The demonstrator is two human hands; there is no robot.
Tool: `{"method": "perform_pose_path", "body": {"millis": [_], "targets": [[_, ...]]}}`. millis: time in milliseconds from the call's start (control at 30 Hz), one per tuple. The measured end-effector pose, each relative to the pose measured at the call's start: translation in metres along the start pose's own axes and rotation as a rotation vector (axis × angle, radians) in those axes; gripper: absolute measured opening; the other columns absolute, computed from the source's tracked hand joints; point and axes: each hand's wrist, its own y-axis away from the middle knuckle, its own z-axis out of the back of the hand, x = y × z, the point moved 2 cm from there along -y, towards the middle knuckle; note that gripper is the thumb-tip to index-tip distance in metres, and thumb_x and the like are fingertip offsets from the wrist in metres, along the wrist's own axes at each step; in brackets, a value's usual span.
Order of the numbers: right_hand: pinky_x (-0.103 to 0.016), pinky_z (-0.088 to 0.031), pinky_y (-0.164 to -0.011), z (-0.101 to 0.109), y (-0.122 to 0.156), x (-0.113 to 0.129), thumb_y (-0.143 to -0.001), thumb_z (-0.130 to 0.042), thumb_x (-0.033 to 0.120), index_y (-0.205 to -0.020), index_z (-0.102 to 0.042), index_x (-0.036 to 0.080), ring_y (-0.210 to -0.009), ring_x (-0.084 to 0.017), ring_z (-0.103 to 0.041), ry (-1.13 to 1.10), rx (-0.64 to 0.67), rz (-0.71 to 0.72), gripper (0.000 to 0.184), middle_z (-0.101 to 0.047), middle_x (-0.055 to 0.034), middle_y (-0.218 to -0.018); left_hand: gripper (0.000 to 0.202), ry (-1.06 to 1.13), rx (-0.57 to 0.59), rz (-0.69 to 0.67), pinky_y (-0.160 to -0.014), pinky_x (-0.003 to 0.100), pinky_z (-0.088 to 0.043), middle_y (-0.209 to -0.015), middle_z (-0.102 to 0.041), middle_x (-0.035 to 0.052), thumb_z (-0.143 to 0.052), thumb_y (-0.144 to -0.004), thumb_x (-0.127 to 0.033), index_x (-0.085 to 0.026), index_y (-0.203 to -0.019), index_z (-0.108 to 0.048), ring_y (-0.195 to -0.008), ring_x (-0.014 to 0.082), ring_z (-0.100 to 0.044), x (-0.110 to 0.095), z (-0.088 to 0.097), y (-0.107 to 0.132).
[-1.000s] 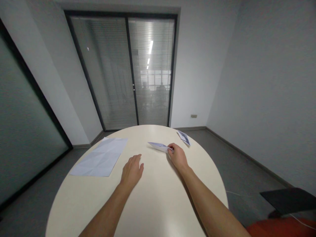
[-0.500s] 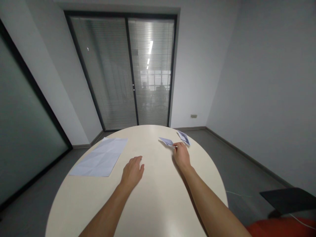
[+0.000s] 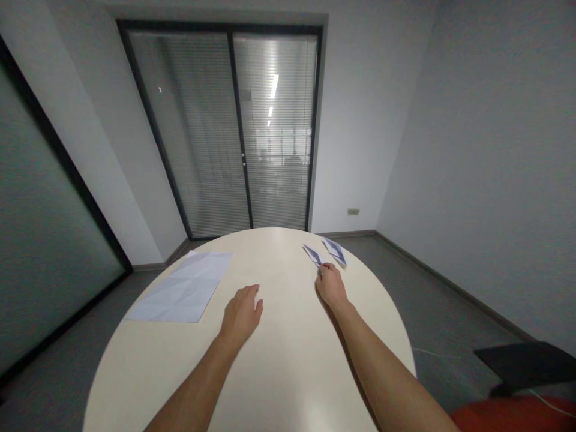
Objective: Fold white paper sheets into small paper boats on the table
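My right hand [image 3: 332, 285] is stretched toward the far right of the round cream table [image 3: 279, 372], its fingers pinched on the near tip of a small folded paper piece [image 3: 314, 254]. A second folded paper piece [image 3: 335, 251] lies just to its right, close to the table's edge. My left hand [image 3: 242, 312] rests palm down on the middle of the table, fingers loosely extended, holding nothing.
A creased white sheet of paper [image 3: 184, 287] lies flat on the table's left side. Beyond the table stand glass sliding doors with blinds [image 3: 234, 132]. A dark object [image 3: 526, 363] sits low at the right, off the table.
My right hand has carried the folded paper piece from the table's middle to the far right, beside the other folded piece. My left hand has stayed put.
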Motion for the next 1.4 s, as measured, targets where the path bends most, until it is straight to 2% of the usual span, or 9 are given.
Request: {"method": "perform_pose_path", "body": {"millis": [200, 433, 533, 633, 700, 800, 900, 1133, 1400], "targets": [[-0.032, -0.035, -0.113, -0.005, -0.004, -0.004, -0.086, -0.049, 0.006, -0.117, -0.067, -0.002, -0.126, -0.030, -0.054, 0.055, 0.022, -0.046, 0.037, -0.058, -0.0270, -0.133, 0.037, -0.006, 0.012, 0.012, -0.105, 0.034, -0.044, -0.132, -0.065, 0.0118, -0.049, -0.097, -0.023, -0.015, -0.133, -0.057, -0.123, 0.0234, -0.058, 0.001, -0.002, 0.000], [-0.044, -0.028, -0.119, -0.004, -0.004, -0.001, -0.089, -0.044, 0.012, -0.121, -0.063, -0.007, -0.136, -0.040, -0.044, 0.133, 0.080, -0.089, 0.042, -0.050, -0.0308, -0.144, 0.038, 0.003, 0.016, 0.018, -0.105, 0.033, -0.044, -0.132, -0.065, 0.0112, -0.049, -0.097, -0.024, -0.015, -0.133, -0.057, -0.123, 0.0234, -0.057, 0.003, -0.004, 0.001], [-0.051, -0.020, -0.121, -0.003, -0.005, 0.003, -0.090, -0.044, 0.014, -0.121, -0.063, -0.009, -0.138, -0.041, -0.041, 0.161, 0.102, -0.073, 0.043, -0.049, -0.0333, -0.144, 0.038, 0.005, 0.017, 0.017, -0.105, 0.034, -0.043, -0.133, -0.065, 0.0112, -0.048, -0.097, -0.024, -0.016, -0.134, -0.057, -0.123, 0.0232, -0.057, 0.003, -0.004, 0.001], [-0.051, -0.013, -0.123, -0.005, -0.006, 0.004, -0.089, -0.045, 0.016, -0.123, -0.060, -0.011, -0.142, -0.042, -0.036, 0.173, 0.107, -0.066, 0.046, -0.049, -0.0347, -0.143, 0.038, 0.000, 0.013, 0.017, -0.104, 0.035, -0.043, -0.133, -0.065, 0.0114, -0.048, -0.097, -0.024, -0.016, -0.133, -0.057, -0.123, 0.0235, -0.057, 0.003, -0.005, 0.001], [-0.049, -0.017, -0.122, -0.007, -0.005, 0.003, -0.089, -0.046, 0.018, -0.126, -0.060, -0.009, -0.144, -0.042, -0.032, 0.173, 0.099, -0.093, 0.048, -0.046, -0.0325, -0.147, 0.038, -0.004, 0.008, 0.011, -0.104, 0.035, -0.044, -0.132, -0.065, 0.0115, -0.048, -0.097, -0.025, -0.016, -0.133, -0.057, -0.122, 0.0238, -0.057, 0.003, -0.006, 0.001], [-0.050, -0.031, -0.116, -0.006, -0.003, 0.001, -0.090, -0.048, 0.023, -0.129, -0.062, -0.002, -0.145, -0.043, -0.029, 0.176, 0.081, -0.142, 0.049, -0.039, -0.0259, -0.155, 0.038, -0.006, 0.005, 0.000, -0.103, 0.035, -0.045, -0.131, -0.065, 0.0122, -0.047, -0.097, -0.024, -0.014, -0.133, -0.057, -0.121, 0.0242, -0.058, 0.002, -0.007, 0.000], [-0.050, -0.038, -0.110, -0.001, 0.000, 0.002, -0.090, -0.051, 0.028, -0.128, -0.065, 0.006, -0.141, -0.043, -0.033, 0.186, 0.066, -0.188, 0.046, -0.038, -0.0208, -0.157, 0.038, -0.006, 0.002, -0.003, -0.103, 0.036, -0.045, -0.131, -0.065, 0.0126, -0.048, -0.097, -0.024, -0.013, -0.133, -0.057, -0.121, 0.0243, -0.058, 0.003, -0.008, -0.001], [-0.050, -0.043, -0.101, 0.015, 0.006, 0.010, -0.089, -0.054, 0.033, -0.132, -0.063, 0.012, -0.130, -0.042, -0.046, 0.228, 0.083, -0.255, 0.049, -0.035, -0.0194, -0.158, 0.038, -0.004, 0.004, -0.001, -0.105, 0.034, -0.044, -0.132, -0.065, 0.0119, -0.049, -0.097, -0.024, -0.015, -0.133, -0.058, -0.122, 0.0233, -0.058, 0.004, -0.006, -0.001], [-0.044, -0.040, -0.107, 0.008, 0.002, 0.009, -0.091, -0.051, 0.033, -0.141, -0.052, 0.005, -0.135, -0.039, -0.042, 0.183, 0.108, -0.230, 0.058, -0.037, -0.0215, -0.158, 0.039, -0.005, 0.019, 0.017, -0.105, 0.035, -0.044, -0.132, -0.065, 0.0127, -0.049, -0.097, -0.024, -0.015, -0.134, -0.057, -0.123, 0.0235, -0.058, 0.002, -0.004, -0.001]]}}
